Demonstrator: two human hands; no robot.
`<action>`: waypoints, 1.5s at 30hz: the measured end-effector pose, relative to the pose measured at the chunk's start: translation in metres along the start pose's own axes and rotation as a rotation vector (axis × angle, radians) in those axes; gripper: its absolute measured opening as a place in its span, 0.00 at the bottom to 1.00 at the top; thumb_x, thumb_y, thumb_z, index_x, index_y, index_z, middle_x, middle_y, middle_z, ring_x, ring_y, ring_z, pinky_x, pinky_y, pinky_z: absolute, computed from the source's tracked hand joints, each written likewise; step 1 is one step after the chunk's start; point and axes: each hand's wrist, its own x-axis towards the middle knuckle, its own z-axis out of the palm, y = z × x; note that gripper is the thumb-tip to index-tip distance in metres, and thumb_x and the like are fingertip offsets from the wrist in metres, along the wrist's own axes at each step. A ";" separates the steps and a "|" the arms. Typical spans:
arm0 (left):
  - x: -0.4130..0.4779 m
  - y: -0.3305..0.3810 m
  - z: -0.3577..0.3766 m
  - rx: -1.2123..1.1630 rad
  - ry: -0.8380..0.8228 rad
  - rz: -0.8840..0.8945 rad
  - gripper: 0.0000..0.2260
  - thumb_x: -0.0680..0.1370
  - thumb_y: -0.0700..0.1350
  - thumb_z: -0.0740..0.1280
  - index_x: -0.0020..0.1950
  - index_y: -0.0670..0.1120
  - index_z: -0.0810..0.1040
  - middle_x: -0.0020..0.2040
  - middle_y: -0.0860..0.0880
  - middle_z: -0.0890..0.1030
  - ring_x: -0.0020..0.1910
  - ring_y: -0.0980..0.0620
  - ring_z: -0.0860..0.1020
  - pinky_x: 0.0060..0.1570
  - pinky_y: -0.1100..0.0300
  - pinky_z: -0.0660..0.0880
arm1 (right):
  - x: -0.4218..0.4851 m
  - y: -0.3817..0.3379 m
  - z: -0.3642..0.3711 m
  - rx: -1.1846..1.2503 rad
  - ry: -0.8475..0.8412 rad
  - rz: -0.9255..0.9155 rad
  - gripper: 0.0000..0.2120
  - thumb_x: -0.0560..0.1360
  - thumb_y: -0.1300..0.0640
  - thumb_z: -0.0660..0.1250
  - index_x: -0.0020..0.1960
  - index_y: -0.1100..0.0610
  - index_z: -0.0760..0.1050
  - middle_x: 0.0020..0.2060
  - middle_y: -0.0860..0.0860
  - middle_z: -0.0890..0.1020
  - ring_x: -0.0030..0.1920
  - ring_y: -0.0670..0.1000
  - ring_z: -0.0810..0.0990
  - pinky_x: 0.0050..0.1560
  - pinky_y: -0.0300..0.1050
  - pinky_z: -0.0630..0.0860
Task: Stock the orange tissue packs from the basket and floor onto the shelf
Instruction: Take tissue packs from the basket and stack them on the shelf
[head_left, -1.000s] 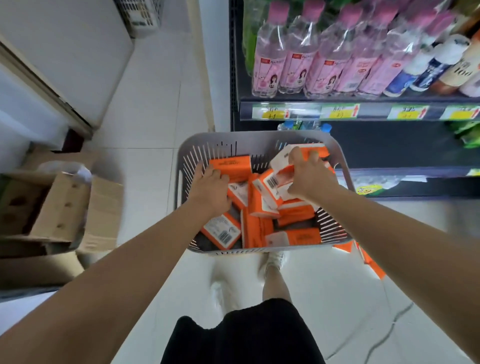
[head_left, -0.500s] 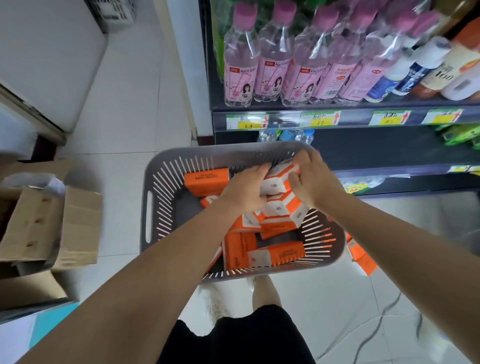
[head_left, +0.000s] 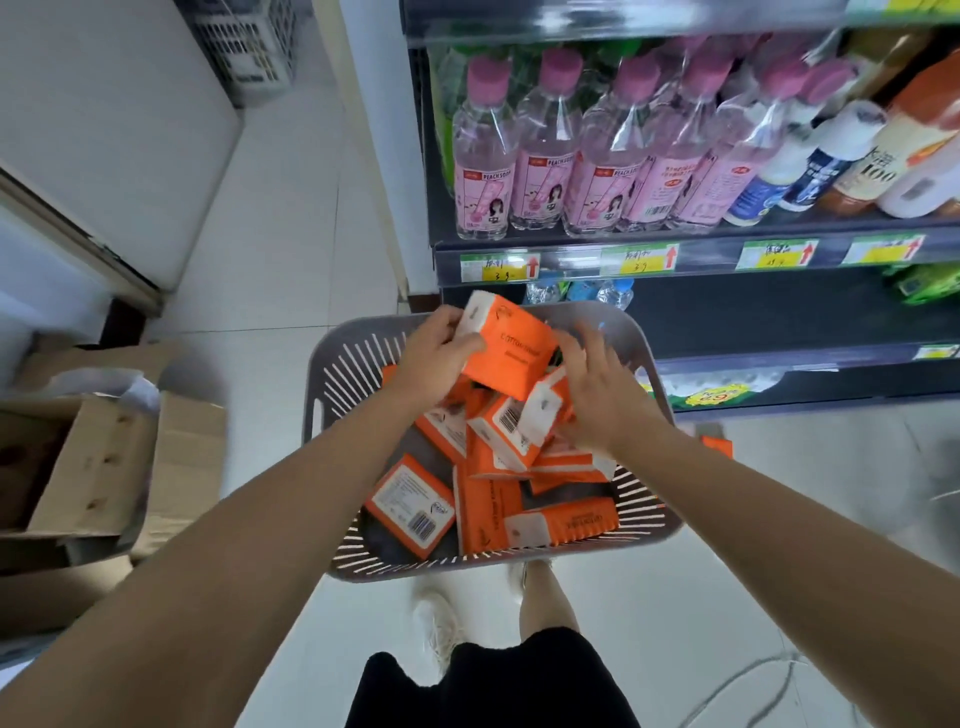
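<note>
Orange tissue pack raised above the far end of the grey basket, gripped at its left end by the left hand, thumb across the near edge, fingers curled over the white end. Right hand just beside it at 3 o'clock, palm down, fingers spread and loose over a second, white-ended pack in the heap; whether closed on that pack cannot be told. Below, at 6 o'clock, a jumble of more orange packs inside the basket, some flat with barcode labels up, some on edge. One more orange piece on the floor past the basket's right rim, at 3 o'clock. At 12 o'clock, dark shelf with an open tier, price tags along the edge above, pink-capped bottles standing higher up. At 9 o'clock, open cardboard boxes on the white tiled floor. At 6 o'clock, black shorts and a pale shoe
</note>
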 end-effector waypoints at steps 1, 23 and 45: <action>-0.002 0.001 -0.010 -0.033 0.030 -0.028 0.06 0.76 0.43 0.67 0.52 0.47 0.73 0.44 0.50 0.77 0.42 0.54 0.76 0.39 0.62 0.70 | 0.002 -0.004 0.001 -0.078 -0.040 -0.049 0.43 0.70 0.50 0.72 0.76 0.54 0.51 0.75 0.57 0.54 0.73 0.60 0.60 0.70 0.58 0.63; -0.092 0.163 -0.154 -0.105 -0.248 0.131 0.28 0.61 0.50 0.80 0.59 0.47 0.80 0.56 0.46 0.83 0.55 0.46 0.82 0.55 0.51 0.78 | -0.026 -0.065 -0.255 0.345 0.096 -0.163 0.13 0.59 0.56 0.81 0.37 0.51 0.77 0.36 0.50 0.77 0.38 0.49 0.74 0.38 0.44 0.68; 0.028 0.318 -0.124 -0.210 0.128 0.417 0.18 0.72 0.44 0.75 0.59 0.46 0.75 0.55 0.47 0.79 0.55 0.47 0.80 0.51 0.55 0.79 | 0.013 0.068 -0.410 0.924 0.701 0.000 0.19 0.62 0.51 0.81 0.47 0.60 0.80 0.45 0.56 0.84 0.47 0.56 0.83 0.53 0.56 0.80</action>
